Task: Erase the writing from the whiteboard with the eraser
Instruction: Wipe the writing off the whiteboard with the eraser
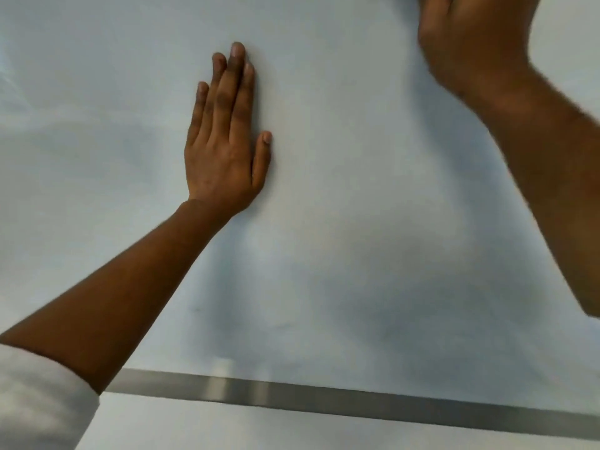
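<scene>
The whiteboard (341, 196) fills almost the whole view, and the part I see carries no clear writing, only faint smudges low down. My left hand (224, 138) lies flat against the board left of centre, fingers straight and pointing up. My right hand (470, 40) is raised at the top right, blurred, with its fingers cut off by the upper edge of the frame. The eraser is not visible, and I cannot tell whether the right hand holds it.
A grey metal strip (324, 396), the board's lower frame edge, runs across the bottom. Below it is a pale surface. My white sleeve (39, 397) shows at the bottom left corner.
</scene>
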Available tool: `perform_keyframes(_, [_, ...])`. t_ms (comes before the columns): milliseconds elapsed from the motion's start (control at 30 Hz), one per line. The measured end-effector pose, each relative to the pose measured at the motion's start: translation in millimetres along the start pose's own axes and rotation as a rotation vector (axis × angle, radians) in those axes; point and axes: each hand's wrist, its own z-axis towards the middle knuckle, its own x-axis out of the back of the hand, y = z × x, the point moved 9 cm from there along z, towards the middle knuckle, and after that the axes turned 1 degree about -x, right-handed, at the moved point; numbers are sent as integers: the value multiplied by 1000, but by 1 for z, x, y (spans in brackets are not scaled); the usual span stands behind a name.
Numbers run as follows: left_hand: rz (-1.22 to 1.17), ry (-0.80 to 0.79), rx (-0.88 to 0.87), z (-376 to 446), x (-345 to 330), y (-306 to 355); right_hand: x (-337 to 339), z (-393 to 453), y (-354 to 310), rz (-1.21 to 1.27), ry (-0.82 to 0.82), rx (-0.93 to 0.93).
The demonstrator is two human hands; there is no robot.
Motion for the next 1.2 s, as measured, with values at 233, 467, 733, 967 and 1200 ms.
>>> perform_keyframes(233, [-14, -27, 101, -36, -8, 19, -32, -332, -88, -1, -477, 293])
perform_keyframes(467, [-42, -140, 129, -38, -8, 38, -31, -430, -109, 46, -883, 593])
perform_keyframes(733, [-70, -231, 22, 6, -14, 62, 50, -52, 43, -47, -204, 26])
perform_keyframes(967, [-4, -59, 61, 43, -24, 87, 60, 126, 129, -6, -89, -305])
perform_keyframes(1200, [-6, -18, 79, 22, -32, 93, 41, -121, 51, -50, -206, 235])
